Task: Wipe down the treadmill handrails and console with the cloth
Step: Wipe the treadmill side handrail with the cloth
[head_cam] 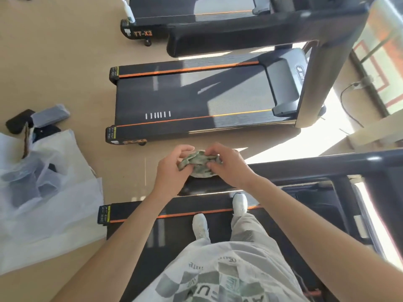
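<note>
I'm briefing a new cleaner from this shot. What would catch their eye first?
Both hands meet mid-frame, the left hand and right hand gripping a crumpled greenish cloth. Beyond them lies a black treadmill with orange stripes. White plastic bags spread over the floor at left.

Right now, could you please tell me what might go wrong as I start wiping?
Your left hand and right hand both grip the cloth, and neither holds the handrail while you stand on the belt: a stumble could go unchecked. The bags lie beside the belt; stepping off there, you might slip.
</note>
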A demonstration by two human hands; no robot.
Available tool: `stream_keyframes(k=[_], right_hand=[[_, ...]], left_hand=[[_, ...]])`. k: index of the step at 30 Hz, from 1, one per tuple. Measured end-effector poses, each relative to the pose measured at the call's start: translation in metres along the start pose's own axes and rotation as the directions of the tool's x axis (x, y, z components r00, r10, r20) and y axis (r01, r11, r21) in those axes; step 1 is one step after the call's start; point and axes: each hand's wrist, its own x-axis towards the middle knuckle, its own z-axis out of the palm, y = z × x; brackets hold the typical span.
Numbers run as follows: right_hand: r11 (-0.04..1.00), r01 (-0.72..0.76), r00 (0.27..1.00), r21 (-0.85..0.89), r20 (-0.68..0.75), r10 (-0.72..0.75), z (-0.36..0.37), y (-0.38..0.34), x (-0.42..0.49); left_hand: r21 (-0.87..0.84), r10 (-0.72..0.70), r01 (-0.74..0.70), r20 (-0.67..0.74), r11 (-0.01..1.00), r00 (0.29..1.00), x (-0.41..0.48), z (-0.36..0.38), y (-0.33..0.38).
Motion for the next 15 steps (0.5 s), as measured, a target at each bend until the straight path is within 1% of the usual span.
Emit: stream_keyframes(k=[3, 7, 9, 11, 12, 14, 15], right_hand=[[0.991, 0.068, 0.989, -0.118, 0.137, -0.052, 0.003, 0.013, 0.017], [0.972, 0.092, 0.943, -0.214, 0.334, -0.015, 0.004, 0.021, 0.036], [0.938, 0.146, 0.924, -0.316, 0.383, -0.015, 0.003, 0.019, 0.044], [0.867, 0.218, 0.922, -0.448, 0.387, -0.032, 0.003, 0.017, 0.05], [0.833, 0.252, 0.918, -0.493, 0.395, -0.044, 0.004, 0.016, 0.052], [0.81, 0.306, 0.897, -0.501, 0.437, -0.069, 0.005, 0.014, 0.056], [0.841, 0.307, 0.879, -0.445, 0.47, -0.072, 0.007, 0.015, 0.058]], left_hand=[[0.254, 0.063, -0.07, 0.037, 0.965, 0.997, 0.003, 0.002, -0.016], [0.347, -0.06, 0.025, 0.091, 0.938, 0.994, 0.006, 0.004, -0.027], [0.411, -0.065, 0.022, 0.092, 0.911, 0.994, 0.009, 0.002, -0.027], [0.424, -0.047, -0.001, 0.103, 0.906, 0.994, 0.009, 0.001, -0.023], [0.404, -0.05, 0.001, 0.112, 0.915, 0.992, 0.008, 0.001, -0.02], [0.358, -0.083, 0.033, 0.124, 0.933, 0.989, 0.006, 0.003, -0.016], [0.352, -0.097, 0.052, 0.112, 0.934, 0.989, 0.005, 0.004, -0.016]])
